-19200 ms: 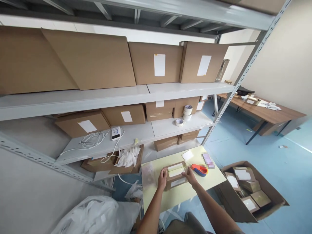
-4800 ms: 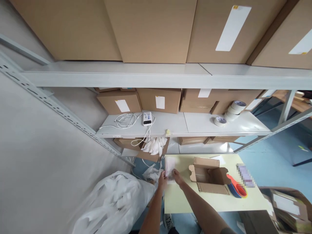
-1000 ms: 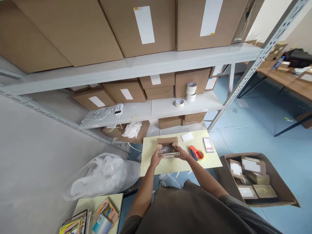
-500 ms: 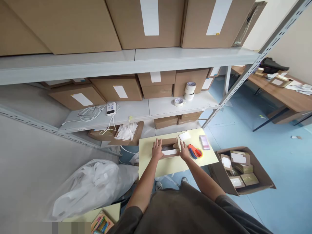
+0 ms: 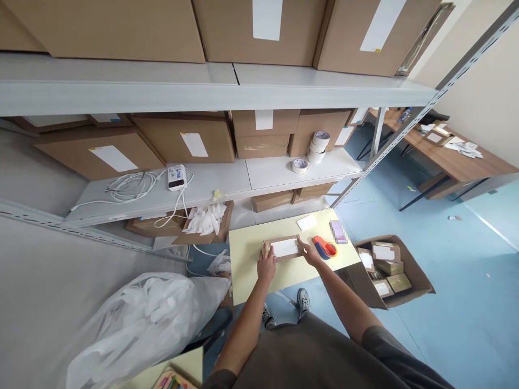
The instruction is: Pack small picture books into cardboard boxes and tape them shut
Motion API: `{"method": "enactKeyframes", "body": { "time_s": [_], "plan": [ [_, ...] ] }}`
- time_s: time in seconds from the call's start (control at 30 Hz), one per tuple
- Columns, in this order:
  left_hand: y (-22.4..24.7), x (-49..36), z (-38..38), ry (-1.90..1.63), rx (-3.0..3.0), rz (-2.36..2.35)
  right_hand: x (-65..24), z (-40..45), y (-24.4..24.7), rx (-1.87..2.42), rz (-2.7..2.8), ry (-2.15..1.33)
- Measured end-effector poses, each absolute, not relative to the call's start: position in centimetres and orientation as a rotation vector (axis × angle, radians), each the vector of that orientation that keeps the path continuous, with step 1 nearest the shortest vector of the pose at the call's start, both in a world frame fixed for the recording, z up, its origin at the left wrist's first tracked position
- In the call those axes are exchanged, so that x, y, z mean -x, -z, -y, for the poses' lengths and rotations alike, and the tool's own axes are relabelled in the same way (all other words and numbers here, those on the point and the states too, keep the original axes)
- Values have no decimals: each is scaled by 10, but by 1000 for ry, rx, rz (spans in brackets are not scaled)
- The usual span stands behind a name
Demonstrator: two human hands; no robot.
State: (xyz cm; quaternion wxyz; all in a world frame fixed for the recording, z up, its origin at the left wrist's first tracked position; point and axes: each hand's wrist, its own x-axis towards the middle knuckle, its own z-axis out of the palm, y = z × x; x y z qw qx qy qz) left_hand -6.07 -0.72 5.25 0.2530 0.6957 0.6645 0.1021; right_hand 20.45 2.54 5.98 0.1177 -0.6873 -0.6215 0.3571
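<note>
A small brown cardboard box (image 5: 290, 256) with a white label on it lies on the pale yellow table (image 5: 247, 281). My left hand (image 5: 266, 263) is closed on its left end, fingers over the edge. At the opposite end, my right hand (image 5: 310, 254) grips the right side. No opening shows in the box now; the labelled face is turned up toward me. Just right of my right hand lies a red and blue tape dispenser (image 5: 324, 247). Behind the box are a white paper (image 5: 307, 222) and a blurred purple item (image 5: 338, 232).
A large open carton (image 5: 413, 286) of small boxes stands on the floor at right. Shelving (image 5: 227, 181) with cartons, tape rolls (image 5: 318, 146) and a white power strip (image 5: 177, 178) rises beyond the table. A stuffed white plastic bag (image 5: 158, 319) sits at left.
The box's open top, visible before, no longer shows, and the label faces up. My hands have gone from spread fingers around the opening to holding both ends. The view has shifted slightly.
</note>
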Motion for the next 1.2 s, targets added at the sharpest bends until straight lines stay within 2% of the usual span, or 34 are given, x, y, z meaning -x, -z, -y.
{"method": "enactKeyframes", "body": {
  "time_s": [0.1, 0.43, 0.7, 0.97, 1.2],
  "plan": [
    [-53, 64, -1, -209, -1857, -1752, -204, -29, -59, 1993, 1817, -1145],
    [-68, 60, -21, 0, -1834, -1763, -214, -26, -61, 2023, 1949, -1072],
    [-83, 16, -33, 131, -1854, -1775, -299, -17, -75, 2037, 1837, -886],
    [-83, -48, -38, 189, -1844, -1796, -381, -32, -71, 2046, 1830, -881],
    [-81, -49, -47, 256, -1807, -1795, -383, -32, -36, 2028, 1940, -1169]
  ]
}}
